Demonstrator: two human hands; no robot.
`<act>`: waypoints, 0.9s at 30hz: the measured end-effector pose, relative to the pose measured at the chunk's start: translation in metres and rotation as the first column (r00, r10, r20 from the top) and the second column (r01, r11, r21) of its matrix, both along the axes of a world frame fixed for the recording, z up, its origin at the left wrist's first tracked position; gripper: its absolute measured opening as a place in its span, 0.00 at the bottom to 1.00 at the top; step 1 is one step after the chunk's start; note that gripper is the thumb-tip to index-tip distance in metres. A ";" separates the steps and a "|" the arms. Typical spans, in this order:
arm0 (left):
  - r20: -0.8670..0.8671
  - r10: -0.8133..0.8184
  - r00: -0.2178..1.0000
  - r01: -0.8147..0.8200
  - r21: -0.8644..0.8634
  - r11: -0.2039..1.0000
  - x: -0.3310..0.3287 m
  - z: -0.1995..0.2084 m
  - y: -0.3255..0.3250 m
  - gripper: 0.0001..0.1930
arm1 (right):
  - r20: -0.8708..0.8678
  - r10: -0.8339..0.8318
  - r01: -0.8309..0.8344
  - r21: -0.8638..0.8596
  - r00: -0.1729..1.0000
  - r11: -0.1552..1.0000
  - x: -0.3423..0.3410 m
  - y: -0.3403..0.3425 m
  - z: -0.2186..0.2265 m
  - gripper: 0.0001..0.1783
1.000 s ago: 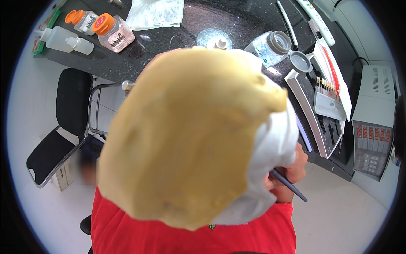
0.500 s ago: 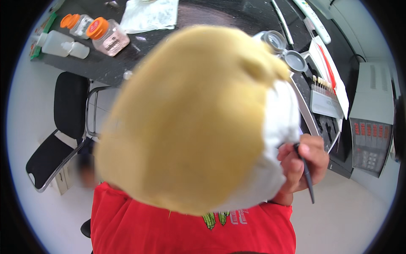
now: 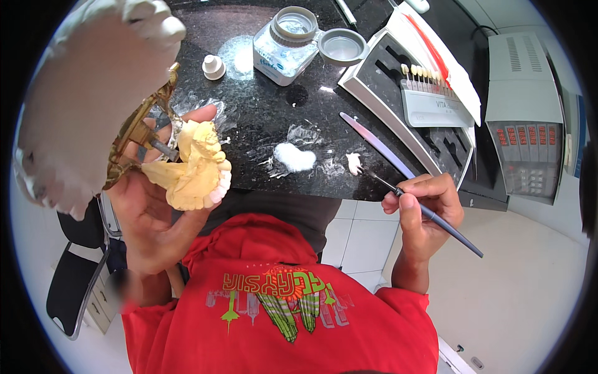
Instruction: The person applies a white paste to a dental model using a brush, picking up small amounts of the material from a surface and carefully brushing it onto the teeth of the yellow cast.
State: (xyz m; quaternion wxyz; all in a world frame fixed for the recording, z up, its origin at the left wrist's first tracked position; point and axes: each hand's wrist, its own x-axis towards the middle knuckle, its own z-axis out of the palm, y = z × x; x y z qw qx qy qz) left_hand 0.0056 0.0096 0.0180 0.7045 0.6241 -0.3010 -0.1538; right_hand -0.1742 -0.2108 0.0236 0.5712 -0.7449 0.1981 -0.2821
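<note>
My left hand is wrapped round a brass dental articulator at the left. It carries a yellow plaster dental cast with white teeth along its lower right rim. A large whitish plaster cast on the same articulator looms close to the camera, swung back. My right hand pinches a slim dark brush like a pen over the bench's near edge. The brush tip is beside a small pale dab of paste; contact cannot be made out. A white powder heap lies left of the dab.
On the black bench stand a small white bottle and a wide powder jar with its grey lid flipped back. A long flat blade lies beside a case holding a tooth shade guide. A machine with red displays stands right.
The articulator with its casts has moved from before the camera to the left, uncovering the bench. My right hand has left the cast, and the brush now points at the paste dab.
</note>
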 end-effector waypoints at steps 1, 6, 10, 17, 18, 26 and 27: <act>0.000 0.007 1.000 -0.007 -0.015 1.000 0.000 -0.001 0.000 0.35 | -0.012 -0.007 0.007 -0.006 1.000 1.000 0.000 0.001 0.000 0.05; -0.010 0.018 1.000 -0.018 -0.010 1.000 -0.001 -0.002 0.002 0.36 | -0.036 -0.009 0.008 -0.034 0.999 0.999 0.002 0.002 -0.001 0.05; -0.003 0.011 1.000 -0.011 0.002 1.000 -0.001 -0.003 0.002 0.37 | -0.035 -0.008 0.007 -0.040 0.999 0.999 0.002 0.002 -0.002 0.05; -0.013 -0.006 1.000 0.006 -0.016 1.000 -0.002 -0.002 0.002 0.36 | -0.031 0.005 -0.007 -0.060 1.000 0.998 0.003 0.002 -0.002 0.06; -0.022 -0.006 1.000 0.005 -0.029 1.000 -0.002 -0.002 0.003 0.36 | -0.006 0.008 -0.008 -0.031 1.000 0.999 0.003 0.003 -0.002 0.06; 0.113 -0.173 0.978 0.152 0.171 0.973 0.006 -0.003 0.018 0.38 | 0.219 0.171 -0.156 -0.081 0.961 0.984 0.017 0.013 -0.002 0.14; 0.098 -0.174 0.980 0.155 0.174 0.972 0.006 -0.002 0.019 0.37 | 0.237 0.209 -0.184 -0.124 0.949 0.975 0.021 0.015 0.000 0.15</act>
